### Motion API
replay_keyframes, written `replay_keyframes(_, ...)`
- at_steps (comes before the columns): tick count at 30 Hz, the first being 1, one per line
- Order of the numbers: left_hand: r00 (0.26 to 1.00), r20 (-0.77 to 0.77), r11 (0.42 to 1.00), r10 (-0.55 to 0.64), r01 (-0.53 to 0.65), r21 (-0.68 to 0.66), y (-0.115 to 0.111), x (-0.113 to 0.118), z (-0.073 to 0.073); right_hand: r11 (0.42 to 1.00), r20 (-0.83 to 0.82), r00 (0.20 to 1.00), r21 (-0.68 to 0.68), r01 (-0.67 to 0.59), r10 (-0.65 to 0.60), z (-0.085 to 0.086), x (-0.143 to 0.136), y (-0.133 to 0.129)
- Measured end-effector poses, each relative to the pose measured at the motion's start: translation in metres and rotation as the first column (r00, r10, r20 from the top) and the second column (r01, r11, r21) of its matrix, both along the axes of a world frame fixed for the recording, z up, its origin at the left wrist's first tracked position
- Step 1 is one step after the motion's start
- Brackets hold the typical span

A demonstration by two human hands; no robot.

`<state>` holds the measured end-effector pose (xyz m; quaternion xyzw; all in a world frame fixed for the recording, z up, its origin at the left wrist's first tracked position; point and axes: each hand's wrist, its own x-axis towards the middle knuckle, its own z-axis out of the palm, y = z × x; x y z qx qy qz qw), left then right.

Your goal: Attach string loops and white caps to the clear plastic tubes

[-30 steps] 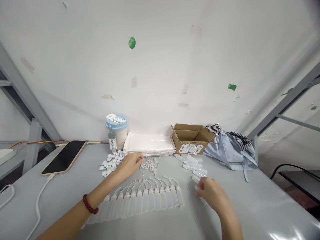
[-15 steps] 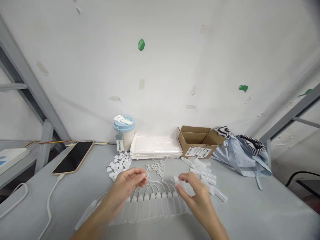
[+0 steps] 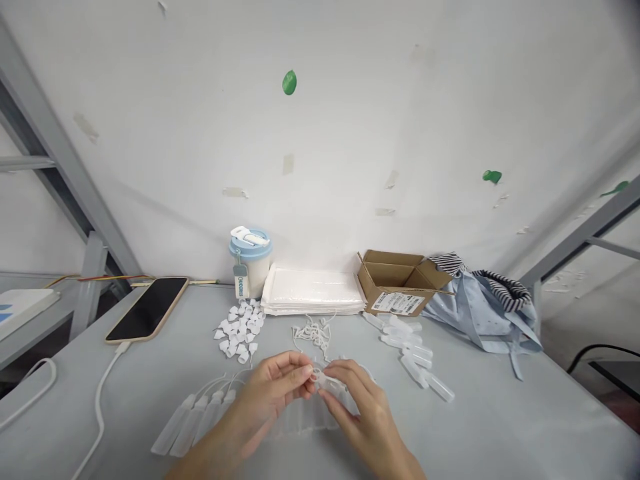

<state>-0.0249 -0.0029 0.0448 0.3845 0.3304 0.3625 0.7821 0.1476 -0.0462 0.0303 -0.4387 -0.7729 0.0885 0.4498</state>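
My left hand (image 3: 283, 383) pinches a thin white cord at the middle of the desk. Close against it, my right hand (image 3: 353, 393) holds a small translucent bottle (image 3: 333, 383) by its neck end, and the cord meets it between my fingertips. Under and behind both hands lies a row of translucent bottles with corded tops (image 3: 193, 417), partly hidden. White caps (image 3: 241, 330) are piled to the left. A tangle of white cords (image 3: 314, 333) lies just beyond my hands. Loose translucent bottles (image 3: 413, 350) are scattered at the right.
A phone (image 3: 147, 310) with a white cable lies at the left. Along the wall stand a blue-lidded cup (image 3: 255, 270), a stack of white packets (image 3: 313, 290), an open cardboard box (image 3: 400, 283) and a light blue cloth bag (image 3: 470, 310).
Both hands have come together at the middle. The bottle in my right hand has moved left to meet the cord in my left hand. More of the row's left end shows.
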Motion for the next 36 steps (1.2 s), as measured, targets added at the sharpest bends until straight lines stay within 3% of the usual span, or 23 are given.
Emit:
replay_keyframes(14,0.999,-0.034,0.998,-0.028,0.03,0.059,-0.001,0.002,-0.011,0.999,0.009,0.999,0.003,-0.038,0.038,-0.005,0.001,-0.001)
replay_keyframes(23,0.978,-0.209,0.983,0.013,0.026,0.18,-0.005,0.003,-0.002,0.999,-0.01,1.0,-0.042,-0.023,0.023,-0.007,0.001,-0.001)
replay_keyframes(30,0.937,-0.342,0.932,0.064,0.066,0.357,-0.005,0.003,0.0,0.998,0.016,0.998,-0.024,-0.062,0.063,-0.006,0.002,0.0)
replay_keyframes(36,0.896,-0.398,0.828,0.199,0.063,0.557,-0.011,0.0,0.001,0.999,0.003,0.999,-0.007,-0.048,0.048,-0.009,0.001,-0.001)
